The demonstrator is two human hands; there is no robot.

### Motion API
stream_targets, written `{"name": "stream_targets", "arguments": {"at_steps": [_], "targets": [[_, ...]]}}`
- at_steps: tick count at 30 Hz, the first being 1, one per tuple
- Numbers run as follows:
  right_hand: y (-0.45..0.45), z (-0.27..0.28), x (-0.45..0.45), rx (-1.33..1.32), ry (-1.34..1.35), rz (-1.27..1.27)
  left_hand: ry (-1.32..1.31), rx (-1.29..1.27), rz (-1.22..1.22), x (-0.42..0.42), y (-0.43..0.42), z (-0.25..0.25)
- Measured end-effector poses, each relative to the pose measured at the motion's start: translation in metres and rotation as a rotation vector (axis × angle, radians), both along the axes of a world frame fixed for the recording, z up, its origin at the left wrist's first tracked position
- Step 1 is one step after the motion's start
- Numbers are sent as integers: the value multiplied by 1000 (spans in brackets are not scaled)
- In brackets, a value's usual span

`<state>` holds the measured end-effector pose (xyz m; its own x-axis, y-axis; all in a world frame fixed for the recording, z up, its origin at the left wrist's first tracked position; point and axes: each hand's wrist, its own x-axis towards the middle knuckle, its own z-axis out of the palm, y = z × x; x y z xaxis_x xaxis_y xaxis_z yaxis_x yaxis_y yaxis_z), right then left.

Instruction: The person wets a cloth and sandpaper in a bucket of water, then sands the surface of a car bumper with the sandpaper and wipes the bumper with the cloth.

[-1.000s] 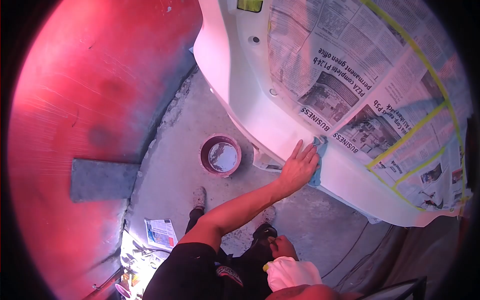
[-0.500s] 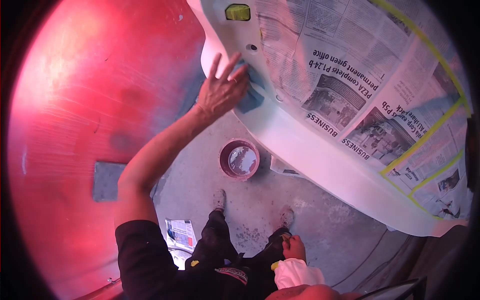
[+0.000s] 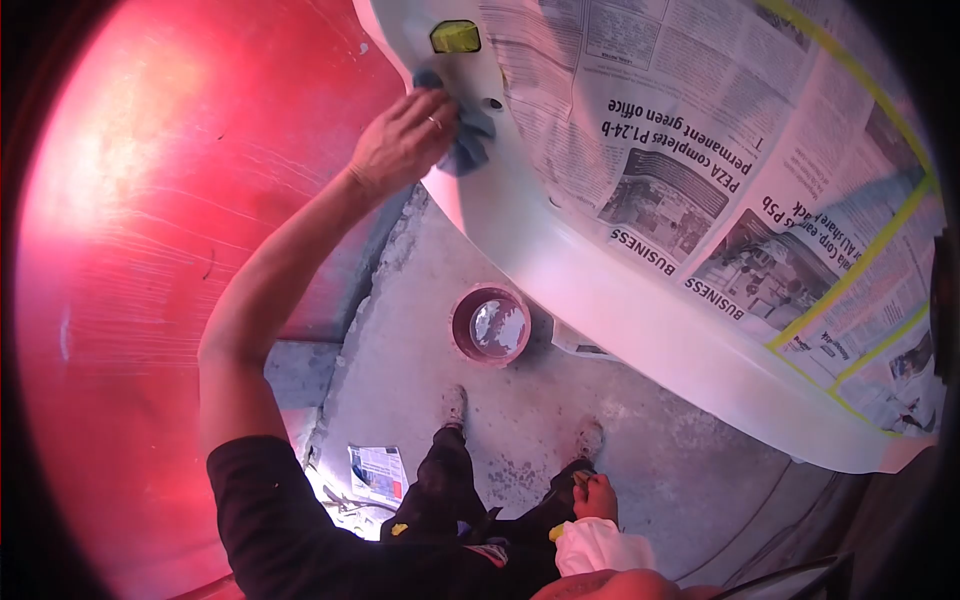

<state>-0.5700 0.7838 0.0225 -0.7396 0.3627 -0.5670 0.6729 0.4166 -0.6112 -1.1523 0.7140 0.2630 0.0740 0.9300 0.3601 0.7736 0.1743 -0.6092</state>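
Note:
My left hand (image 3: pixel 408 138) holds a blue cloth (image 3: pixel 465 145) against the upper left part of a curved white panel (image 3: pixel 600 290). Its fingers are bent over the cloth, and one wears a ring. Newspaper (image 3: pixel 680 190) edged with yellow-green tape (image 3: pixel 852 275) covers the panel's inner area. Beside the cloth is a small dark hole in the panel, and above it a yellow-green patch (image 3: pixel 456 37). Low in the view, my right hand (image 3: pixel 597 498) is closed near my thigh, on something too small to make out. A pale, bunched cloth (image 3: pixel 600 548) lies around that forearm.
A round bucket (image 3: pixel 491 325) with whitish liquid stands on the concrete floor (image 3: pixel 640 440), beyond my feet. A large red surface (image 3: pixel 130 300) rises at the left, with a grey slab (image 3: pixel 300 375) by its lower edge. Printed paper (image 3: pixel 377 473) lies near a bright light at the lower left.
My left hand and the blue cloth have moved from the panel's lower middle to its upper left part. My right hand has stayed closed near my thigh. The view has shifted a little.

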Motion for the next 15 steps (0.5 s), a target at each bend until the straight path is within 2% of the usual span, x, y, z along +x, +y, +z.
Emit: {"name": "stream_targets", "arguments": {"at_steps": [1,5,8,9,10,12,13,15], "targets": [[-2,0,-4,6,16,-17,-58,-48,-14,9,2,-11],[-10,8,-12,17,-16,-36,-415,74,27,52,3,-66],[-11,11,-12,-14,6,-31,-694,-136,-62,97,-3,-126],[-10,11,-11,-6,5,-31,-813,-172,-78,116,-4,-135],[-10,10,-8,11,1,-20,-816,-165,-84,132,-5,-138],[-11,7,-4,28,-18,-17,-1217,-141,271,159,-8,-144],[-11,8,-2,42,-38,-19,-1241,-150,272,170,-18,-157],[-8,6,-4,57,-81,-8,-2339,452,324,186,-43,-186]]}}
